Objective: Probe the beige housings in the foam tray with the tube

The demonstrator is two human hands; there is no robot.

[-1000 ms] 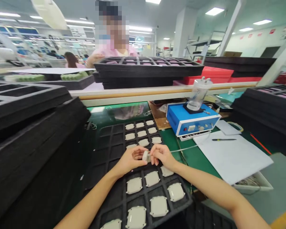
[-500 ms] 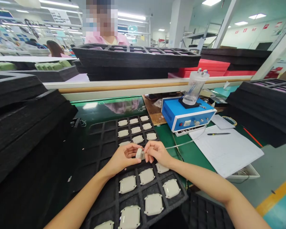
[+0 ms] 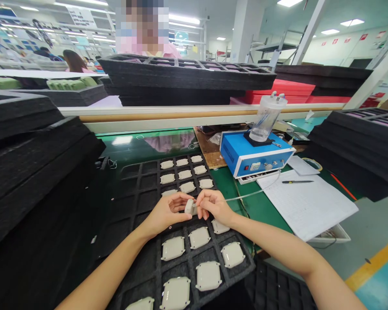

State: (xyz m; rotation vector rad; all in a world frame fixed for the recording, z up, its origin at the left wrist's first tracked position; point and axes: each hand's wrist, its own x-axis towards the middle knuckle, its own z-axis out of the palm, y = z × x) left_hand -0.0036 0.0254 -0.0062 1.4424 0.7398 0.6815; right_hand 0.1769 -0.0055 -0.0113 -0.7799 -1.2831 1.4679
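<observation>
Green counter [image 3: 228, 189] bearing a black foam tray [image 3: 139, 181] of white casings. Left hand [image 3: 166, 213] clamped one casing [image 3: 190, 207] above the tray, long axis roughly upright; right hand [image 3: 213, 206], just beside it, pinched a clear tube [image 3: 252, 192] from a blue box [image 3: 257, 155].

Blue control box and foam stacks at a green-topped bench

A blue control box [image 3: 257, 159] with a clear canister [image 3: 267, 118] on top stands on the green bench mat [image 3: 265, 206] — a sheet of white paper [image 3: 310, 209] lies beside it, a black pen [image 3: 297, 181] resting on it. Stacks of black foam trays [image 3: 35, 181] rise on the left, another stack [image 3: 349, 150] on the right; past a pale rail [image 3: 194, 116], a co-worker in a pink top [image 3: 155, 49] stands behind a raised black tray stack [image 3: 187, 75] — red trays [image 3: 294, 88] just beside it.
</observation>
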